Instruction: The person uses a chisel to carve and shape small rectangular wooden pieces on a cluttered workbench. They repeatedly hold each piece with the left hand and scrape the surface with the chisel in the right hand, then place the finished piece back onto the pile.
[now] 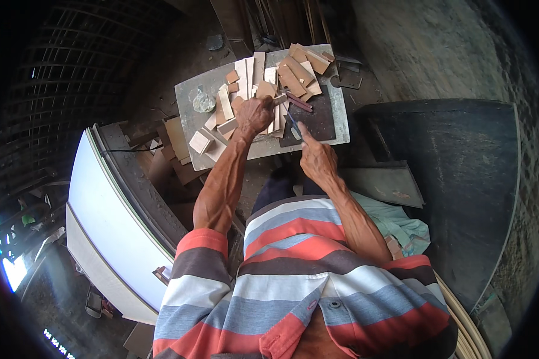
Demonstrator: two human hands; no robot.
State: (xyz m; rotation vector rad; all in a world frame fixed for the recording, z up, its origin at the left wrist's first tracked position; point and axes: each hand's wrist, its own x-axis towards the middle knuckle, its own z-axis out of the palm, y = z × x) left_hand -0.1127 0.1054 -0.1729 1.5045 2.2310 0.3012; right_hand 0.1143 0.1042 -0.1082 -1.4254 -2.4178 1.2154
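My left hand (255,113) is closed over a small tan wood piece (266,90) among many flat wooden offcuts on a grey board (188,99). My right hand (316,157) grips a thin dark blade-like tool (294,124) that points up toward the left hand, over a dark slab (321,116) lying on the board. A dark reddish stick (297,101) lies just beyond the tool's tip.
A pile of brown wood pieces (302,69) sits at the board's far right. A crumpled clear plastic bag (202,102) lies at its left. A white panel (111,227) stands to my left, a large dark sheet (461,179) to my right, a pale cloth (398,224) by my right arm.
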